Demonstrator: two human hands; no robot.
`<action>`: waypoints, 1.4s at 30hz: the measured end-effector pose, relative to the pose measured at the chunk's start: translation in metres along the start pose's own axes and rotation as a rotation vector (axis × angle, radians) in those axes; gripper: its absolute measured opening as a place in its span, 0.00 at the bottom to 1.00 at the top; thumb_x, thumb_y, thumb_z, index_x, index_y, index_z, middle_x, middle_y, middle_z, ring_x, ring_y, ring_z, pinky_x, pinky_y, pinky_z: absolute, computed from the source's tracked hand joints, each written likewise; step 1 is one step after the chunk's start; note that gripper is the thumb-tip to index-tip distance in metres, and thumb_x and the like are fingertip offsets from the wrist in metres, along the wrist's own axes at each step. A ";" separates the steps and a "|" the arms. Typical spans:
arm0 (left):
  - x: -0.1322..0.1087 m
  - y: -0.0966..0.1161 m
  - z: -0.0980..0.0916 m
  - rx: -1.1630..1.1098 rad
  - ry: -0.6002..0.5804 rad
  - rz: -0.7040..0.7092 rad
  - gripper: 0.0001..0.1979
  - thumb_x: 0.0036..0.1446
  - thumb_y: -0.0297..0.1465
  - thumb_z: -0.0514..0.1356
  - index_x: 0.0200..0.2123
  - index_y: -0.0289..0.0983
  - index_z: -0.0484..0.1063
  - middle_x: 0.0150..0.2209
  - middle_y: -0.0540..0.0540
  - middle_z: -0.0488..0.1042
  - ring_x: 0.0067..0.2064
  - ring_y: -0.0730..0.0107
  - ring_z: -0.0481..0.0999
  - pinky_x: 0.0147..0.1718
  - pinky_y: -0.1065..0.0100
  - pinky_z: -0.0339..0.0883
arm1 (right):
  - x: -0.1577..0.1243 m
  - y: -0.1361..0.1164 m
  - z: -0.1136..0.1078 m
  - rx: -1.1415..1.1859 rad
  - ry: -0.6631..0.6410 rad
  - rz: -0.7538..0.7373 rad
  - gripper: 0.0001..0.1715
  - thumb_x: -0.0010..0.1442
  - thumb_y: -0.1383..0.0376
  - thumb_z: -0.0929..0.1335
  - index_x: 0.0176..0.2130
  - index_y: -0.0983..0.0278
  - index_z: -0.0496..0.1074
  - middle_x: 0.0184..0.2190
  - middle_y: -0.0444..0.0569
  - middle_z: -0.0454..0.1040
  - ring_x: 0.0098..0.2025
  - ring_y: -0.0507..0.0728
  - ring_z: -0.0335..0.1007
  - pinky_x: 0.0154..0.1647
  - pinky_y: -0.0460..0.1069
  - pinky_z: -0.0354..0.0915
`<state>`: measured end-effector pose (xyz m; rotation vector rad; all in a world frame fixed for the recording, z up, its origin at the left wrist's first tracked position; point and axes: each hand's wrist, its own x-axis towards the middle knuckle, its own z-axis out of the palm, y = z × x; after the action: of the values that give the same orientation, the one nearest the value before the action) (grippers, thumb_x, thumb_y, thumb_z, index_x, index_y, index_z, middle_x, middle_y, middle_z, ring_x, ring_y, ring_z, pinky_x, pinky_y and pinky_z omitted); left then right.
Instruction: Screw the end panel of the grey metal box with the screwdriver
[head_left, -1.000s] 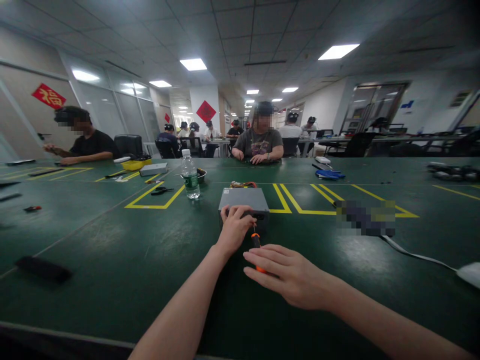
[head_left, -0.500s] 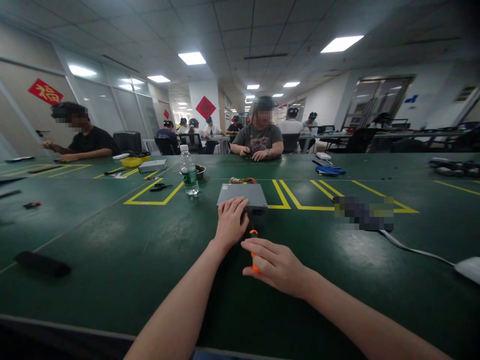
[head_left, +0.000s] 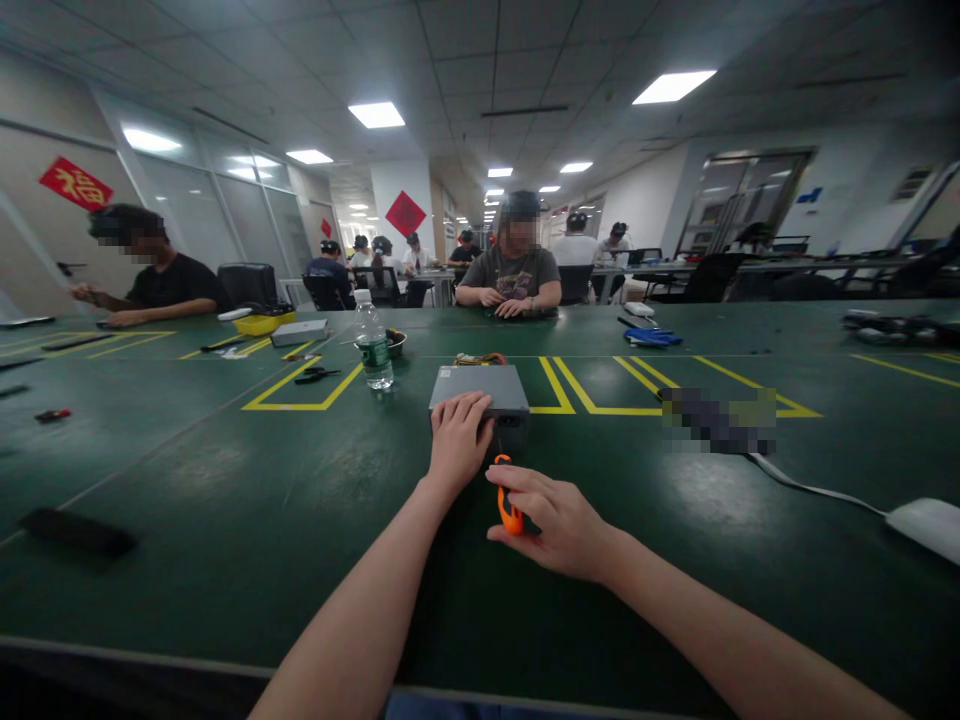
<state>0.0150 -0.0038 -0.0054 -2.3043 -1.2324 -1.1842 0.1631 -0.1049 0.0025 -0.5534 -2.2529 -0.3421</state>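
A grey computer power supply (head_left: 480, 381) sits on the green table straight ahead, with coloured cables behind it. My left hand (head_left: 460, 432) grips its near left corner, fingers over the top and thumb at the front face. In my right hand (head_left: 551, 515) is a screwdriver (head_left: 508, 512) with an orange and black handle, pinched between thumb and fingers. Its thin shaft points at the front of the power supply, below the socket. Whether the tip touches a screw is too small to tell.
A water bottle (head_left: 373, 342) and a bowl (head_left: 395, 343) stand left of the power supply. Black pliers (head_left: 316, 375) lie further left. A blurred-out dark item (head_left: 716, 420) with a white cable lies right. Co-workers sit across the green table (head_left: 225, 560); blue gloves (head_left: 652, 338) lie near them.
The fingers of my right hand have shifted around the screwdriver handle, showing more of its orange side. My left hand keeps its place on the power supply. The view has turned slightly.
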 end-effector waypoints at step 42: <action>0.000 0.002 0.000 0.007 -0.003 -0.016 0.16 0.57 0.30 0.53 0.49 0.42 0.64 0.52 0.46 0.68 0.54 0.63 0.63 0.54 0.57 0.50 | 0.003 -0.004 -0.003 0.018 -0.145 -0.025 0.17 0.61 0.62 0.62 0.48 0.68 0.61 0.49 0.61 0.65 0.54 0.60 0.60 0.51 0.55 0.64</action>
<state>0.0165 -0.0047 -0.0051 -2.2959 -1.2557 -1.1804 0.1613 -0.1089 0.0060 -0.5569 -2.4022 -0.3031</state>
